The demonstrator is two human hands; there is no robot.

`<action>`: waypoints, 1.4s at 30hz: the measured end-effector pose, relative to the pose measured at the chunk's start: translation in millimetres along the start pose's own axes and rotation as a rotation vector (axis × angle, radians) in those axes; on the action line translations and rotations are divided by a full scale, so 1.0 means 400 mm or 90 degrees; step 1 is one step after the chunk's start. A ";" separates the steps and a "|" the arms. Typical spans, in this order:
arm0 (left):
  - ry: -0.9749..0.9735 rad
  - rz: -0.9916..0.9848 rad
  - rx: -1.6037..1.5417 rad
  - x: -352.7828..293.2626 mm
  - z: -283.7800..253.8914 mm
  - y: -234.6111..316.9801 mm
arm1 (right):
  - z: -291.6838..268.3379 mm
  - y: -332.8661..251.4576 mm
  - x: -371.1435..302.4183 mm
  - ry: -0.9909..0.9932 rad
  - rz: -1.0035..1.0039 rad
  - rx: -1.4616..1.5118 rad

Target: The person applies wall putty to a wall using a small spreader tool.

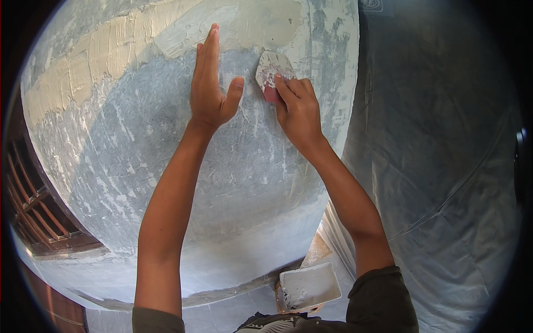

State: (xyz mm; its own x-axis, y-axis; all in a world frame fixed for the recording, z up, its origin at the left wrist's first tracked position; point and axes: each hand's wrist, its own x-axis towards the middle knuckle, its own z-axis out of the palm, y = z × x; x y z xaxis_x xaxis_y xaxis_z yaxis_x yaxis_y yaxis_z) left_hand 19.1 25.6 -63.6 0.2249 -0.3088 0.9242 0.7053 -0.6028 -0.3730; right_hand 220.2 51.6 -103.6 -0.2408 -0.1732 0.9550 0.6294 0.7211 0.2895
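Observation:
My right hand (300, 108) grips a putty scraper (272, 69) with a pinkish-red part by the fingers; its pale blade is crusted with putty. The blade lies at or very near the grey wall (183, 150), just below a band of cream putty; whether it touches I cannot tell. To its left, my left hand (211, 89) is raised in front of the wall, fingers stretched upward and held together, thumb apart, with nothing in it. Wet-looking cream putty (94, 47) with ridged strokes covers the upper left of the wall.
A white rectangular tub (311, 286) smeared with putty stands low, near my body, on the pale tiled floor (222, 316). Clear plastic sheeting (438, 166) hangs along the right beyond the wall's edge. A brown wooden window frame with bars (47, 216) is at the left.

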 end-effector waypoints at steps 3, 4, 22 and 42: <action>-0.001 -0.003 0.002 -0.001 -0.002 0.001 | -0.041 0.003 0.012 0.013 0.068 0.160; -0.008 -0.007 0.007 -0.002 -0.004 0.005 | -0.043 0.018 0.036 0.076 0.054 0.136; -0.004 -0.008 -0.002 -0.002 0.006 0.002 | -0.006 -0.023 -0.001 -0.001 0.043 -0.013; -0.016 0.002 0.015 -0.002 0.011 0.000 | 0.028 0.069 0.088 0.047 0.006 -0.142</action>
State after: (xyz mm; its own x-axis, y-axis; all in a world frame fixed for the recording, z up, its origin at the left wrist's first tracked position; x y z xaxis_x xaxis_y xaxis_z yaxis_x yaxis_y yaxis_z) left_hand 21.9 28.9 -63.9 0.2435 -0.2922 0.9248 0.7201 -0.5843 -0.3742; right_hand 220.7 73.2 -62.6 -0.1840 -0.2218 0.9576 0.7808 0.5588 0.2795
